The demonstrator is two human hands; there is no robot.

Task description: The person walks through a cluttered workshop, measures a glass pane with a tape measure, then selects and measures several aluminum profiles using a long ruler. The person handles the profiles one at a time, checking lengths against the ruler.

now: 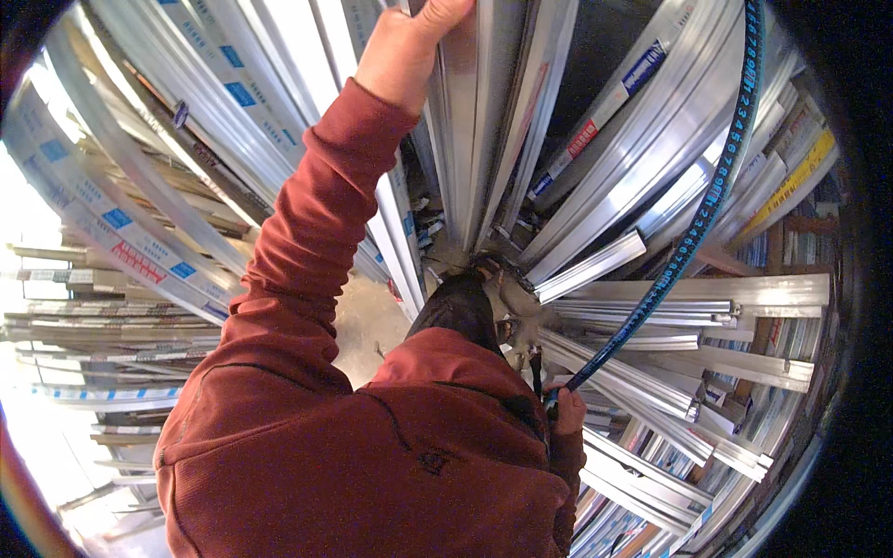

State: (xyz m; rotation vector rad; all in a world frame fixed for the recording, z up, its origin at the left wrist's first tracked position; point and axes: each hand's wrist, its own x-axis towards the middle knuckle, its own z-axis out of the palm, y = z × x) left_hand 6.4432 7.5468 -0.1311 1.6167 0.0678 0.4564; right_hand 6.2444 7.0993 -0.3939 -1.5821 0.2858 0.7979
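Note:
My left hand (402, 58) reaches up to the top edge, its thumb lying against the upright aluminium profiles (458, 112). The other fingers lie beyond the picture's edge, so its grip is hidden. My right hand (567, 411) is low at my right side, closed around the lower end of a tape measure (677, 256). The dark blade with blue markings runs out of this hand, curving up and right to the top edge. The tape's case, if it is in the hand, cannot be made out.
Long profiles with blue-printed film (237, 93) lean on the left, with stacked lengths (56, 307) behind. More profiles lean at the upper right (642, 121). Bundles with their ends outward (744, 372) lie at the right. Bare floor (367, 321) shows beside my legs.

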